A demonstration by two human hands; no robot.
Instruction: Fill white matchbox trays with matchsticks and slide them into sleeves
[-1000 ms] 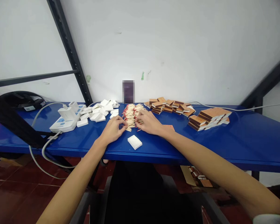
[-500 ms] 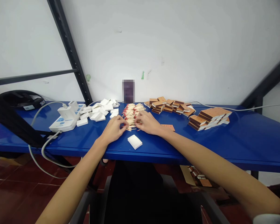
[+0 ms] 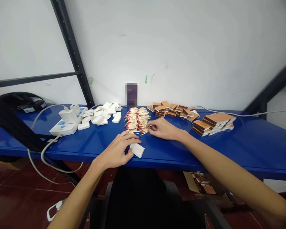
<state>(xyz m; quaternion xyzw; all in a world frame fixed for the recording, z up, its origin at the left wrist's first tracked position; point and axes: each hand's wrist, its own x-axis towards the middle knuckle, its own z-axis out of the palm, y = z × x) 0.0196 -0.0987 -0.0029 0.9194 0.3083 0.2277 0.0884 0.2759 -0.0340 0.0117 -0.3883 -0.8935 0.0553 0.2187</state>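
Note:
Two rows of red-tipped matches (image 3: 133, 119) lie side by side in the middle of the blue table. My left hand (image 3: 120, 149) has its thumb and fingers around the left end of a small white matchbox tray (image 3: 138, 150), close to the table's front edge. At the right side of the matches is my right hand (image 3: 162, 128), fingers curled together at their ends. Whatever lies between those fingertips is too small to make out.
White matchbox trays (image 3: 100, 114) lie heaped at the left, beside a white power strip (image 3: 63, 128) with cables. Brown matchbox covers (image 3: 171, 109) are piled behind my right hand, and stacked matchboxes (image 3: 214, 122) stand farther right. A dark upright object (image 3: 132, 95), pixelated, leans at the wall.
My left hand has left the matches and come toward me to the white tray, which now sits slightly turned. My right hand has drawn a little to the right, covering the orange cover.

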